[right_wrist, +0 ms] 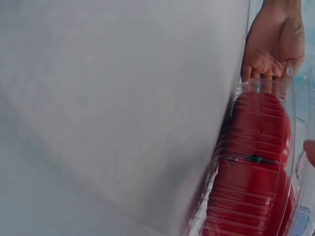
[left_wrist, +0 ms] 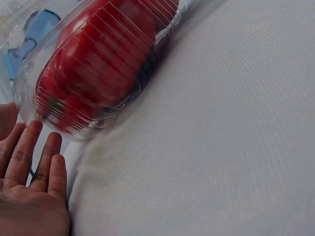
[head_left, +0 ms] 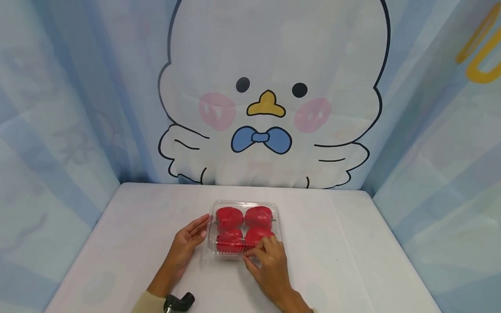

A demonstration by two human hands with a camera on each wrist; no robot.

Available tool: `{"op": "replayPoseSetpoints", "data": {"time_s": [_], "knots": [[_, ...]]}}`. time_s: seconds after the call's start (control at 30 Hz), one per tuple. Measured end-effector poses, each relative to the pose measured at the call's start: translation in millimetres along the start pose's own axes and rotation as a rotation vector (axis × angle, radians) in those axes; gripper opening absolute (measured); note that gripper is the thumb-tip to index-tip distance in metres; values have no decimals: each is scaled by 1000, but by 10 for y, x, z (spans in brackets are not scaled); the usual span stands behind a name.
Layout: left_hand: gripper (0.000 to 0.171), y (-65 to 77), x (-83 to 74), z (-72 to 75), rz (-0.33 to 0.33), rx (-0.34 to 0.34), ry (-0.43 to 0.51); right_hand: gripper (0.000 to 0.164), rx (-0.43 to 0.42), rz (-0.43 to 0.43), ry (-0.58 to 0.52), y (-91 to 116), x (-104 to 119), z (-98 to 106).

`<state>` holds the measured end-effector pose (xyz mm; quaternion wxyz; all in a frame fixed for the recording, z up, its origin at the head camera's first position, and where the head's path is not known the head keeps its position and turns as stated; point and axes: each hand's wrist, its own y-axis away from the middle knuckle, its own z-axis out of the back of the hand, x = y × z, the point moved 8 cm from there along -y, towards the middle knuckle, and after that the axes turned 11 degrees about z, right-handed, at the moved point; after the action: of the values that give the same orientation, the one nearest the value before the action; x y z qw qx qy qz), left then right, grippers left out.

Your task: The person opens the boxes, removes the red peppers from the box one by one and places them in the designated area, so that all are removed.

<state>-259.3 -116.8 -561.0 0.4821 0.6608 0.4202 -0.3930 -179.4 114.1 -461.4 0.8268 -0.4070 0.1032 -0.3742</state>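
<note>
A clear plastic clamshell box (head_left: 231, 255) sits on the white table, with several red bell peppers (head_left: 229, 218) inside. Ribbed walls of the box let the peppers show through, and a green stem is visible in the right wrist view. My left hand (head_left: 189, 237) rests its fairly straight fingers against the box's left side; in the left wrist view its palm faces up. At the front edge of the box, my right hand (head_left: 270, 263) has curled fingers, with thumb and index finger pinching the rim. In the right wrist view only a fingertip (right_wrist: 310, 151) of it shows.
The white table (head_left: 336, 261) runs back to a curtain (head_left: 270, 52) printed with a cartoon bird. More curtain hangs along the left and right sides. A dark device (head_left: 180, 301) is strapped on the left wrist.
</note>
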Motion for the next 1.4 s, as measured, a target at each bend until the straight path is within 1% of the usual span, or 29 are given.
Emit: {"op": "replayPoseSetpoints", "data": {"time_s": [0.13,0.4,0.53,0.63,0.87,1.03,1.4], "knots": [[57,-1,-17,-14,-12,4,-23,23,-7,2,2,-12,-11,12],[55,17,-34,-32,-26,-16,-78,22,-24,-2,-2,-38,-26,37],[58,36,-43,-30,-47,-25,-106,22,-39,-16,-20,-56,-44,45],[60,47,-44,-25,-51,-39,-111,21,-57,-27,-45,-73,-59,50],[61,53,-15,-30,-25,-63,-121,18,-85,-55,-44,-120,-86,73],[61,50,-12,-15,-29,-63,-127,18,-103,-84,-40,-159,-95,87],[60,28,-6,-6,-13,-82,-143,19,-146,-131,-42,-250,-129,124]]}}
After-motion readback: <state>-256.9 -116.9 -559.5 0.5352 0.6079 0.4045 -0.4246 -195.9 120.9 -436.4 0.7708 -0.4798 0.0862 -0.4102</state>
